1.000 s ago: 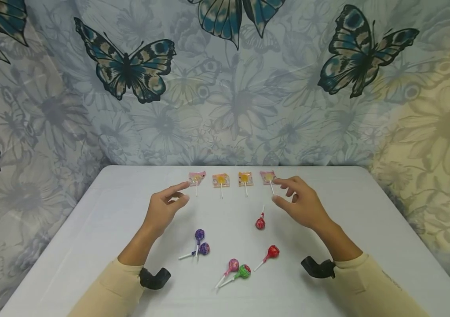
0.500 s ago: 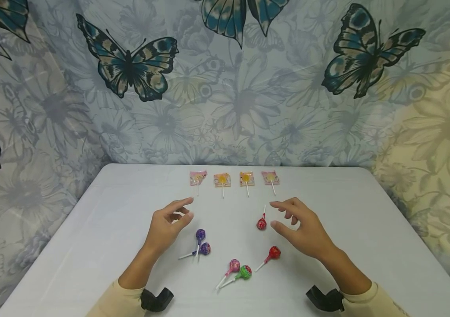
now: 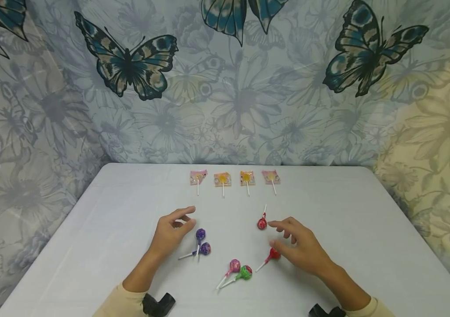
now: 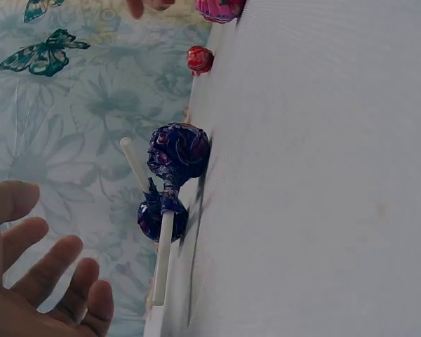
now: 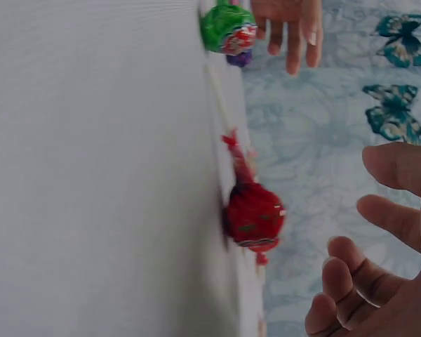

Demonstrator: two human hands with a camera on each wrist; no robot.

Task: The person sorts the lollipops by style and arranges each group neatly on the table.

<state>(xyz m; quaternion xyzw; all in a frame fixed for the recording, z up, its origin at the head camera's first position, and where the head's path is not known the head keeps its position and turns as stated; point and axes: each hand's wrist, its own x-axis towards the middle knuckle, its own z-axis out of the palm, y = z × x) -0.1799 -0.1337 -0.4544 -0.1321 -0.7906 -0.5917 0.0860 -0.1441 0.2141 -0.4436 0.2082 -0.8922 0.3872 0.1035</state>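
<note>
Printed butterflies (image 3: 127, 68) dot the flowered wall (image 3: 244, 103) behind my white worktop (image 3: 86, 246). My left grip (image 3: 171, 233), thumb and fingers spread, is just beside two purple lollipops (image 3: 206, 249), one overlapping the other. Four packeted lollipops (image 3: 222, 178) line up near the far edge; nearer me, pink and green lollipops (image 3: 245, 272) lie together. Two red lollipops (image 3: 262, 224) lie by my spread right grip (image 3: 305, 251); beyond, the wall looks yellowish.

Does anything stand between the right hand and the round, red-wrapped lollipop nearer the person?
Nothing visible does. In the right wrist view, only open space shows between the right hand and the round, red-wrapped lollipop on the white table; the round, green-wrapped lollipop lies on its far side.
</note>
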